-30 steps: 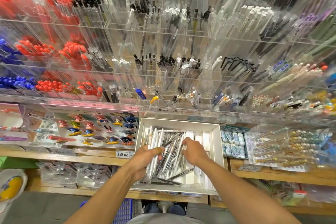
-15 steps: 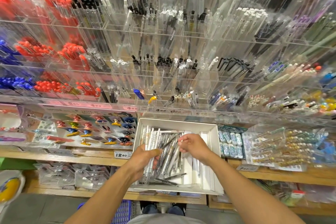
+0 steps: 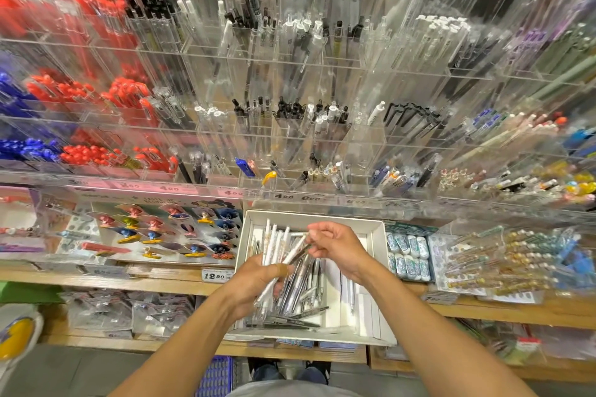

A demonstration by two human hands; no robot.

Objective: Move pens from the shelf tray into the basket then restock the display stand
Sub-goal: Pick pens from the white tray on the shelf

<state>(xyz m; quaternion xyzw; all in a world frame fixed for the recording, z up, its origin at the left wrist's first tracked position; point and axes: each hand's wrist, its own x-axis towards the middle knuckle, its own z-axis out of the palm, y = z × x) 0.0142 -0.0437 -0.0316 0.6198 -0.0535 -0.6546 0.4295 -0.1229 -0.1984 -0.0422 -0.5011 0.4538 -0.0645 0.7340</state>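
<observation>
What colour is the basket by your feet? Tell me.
Blue: the basket shows as a blue mesh below the shelf in the head view.

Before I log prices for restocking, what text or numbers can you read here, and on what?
"12.90": white price tag on the wooden shelf edge, left of the tray.
"4.00": tag on the display stand's front rail.
"4.90", "6.00": rail tags above the tray; blurred, uncertain.
Other rail tags, packet print: too blurred.

1. Wooden shelf (image 3: 154, 280) across the middle, a lower shelf (image 3: 96, 340) beneath.
2. Grey floor (image 3: 80, 371) at bottom left.
3. Price tags (image 3: 217, 275) along the shelf edge.
4. Bright, even lighting; edges blurred.
</observation>
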